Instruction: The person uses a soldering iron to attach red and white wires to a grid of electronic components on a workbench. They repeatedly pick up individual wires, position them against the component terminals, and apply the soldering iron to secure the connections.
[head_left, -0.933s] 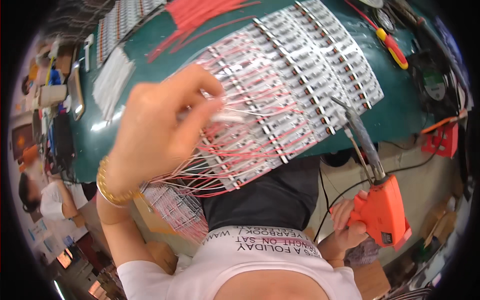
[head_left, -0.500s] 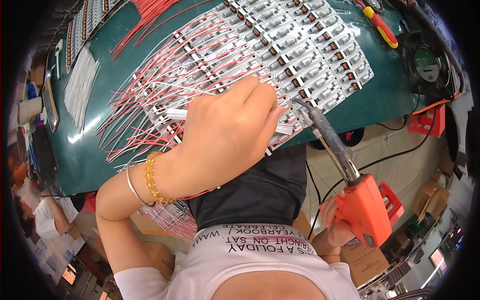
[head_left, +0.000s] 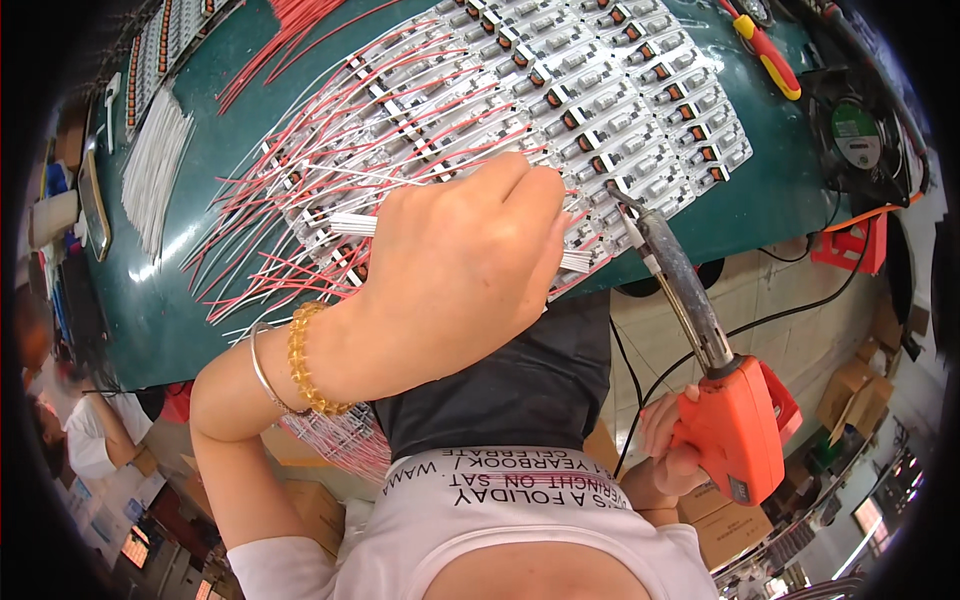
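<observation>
My left hand is closed over the near part of a panel of small white circuit boards. A bundle of white wires is gripped in its fist, with ends sticking out on both sides. The fingertips are mostly hidden under the hand. My right hand holds an orange soldering gun by its handle, at lower right. Its long dark metal tip reaches the boards just right of my left fingers; whether it touches cannot be made out. Red and white wires trail leftward from many boards.
The panel lies on a green table. White wires and red wires lie loose at the left and far side. A red-yellow screwdriver and a black fan are at far right. A black cable hangs below the table edge.
The soldering gun's tip has shifted slightly right and away from my left fingers. The boards and my left hand have moved slightly to the right.
</observation>
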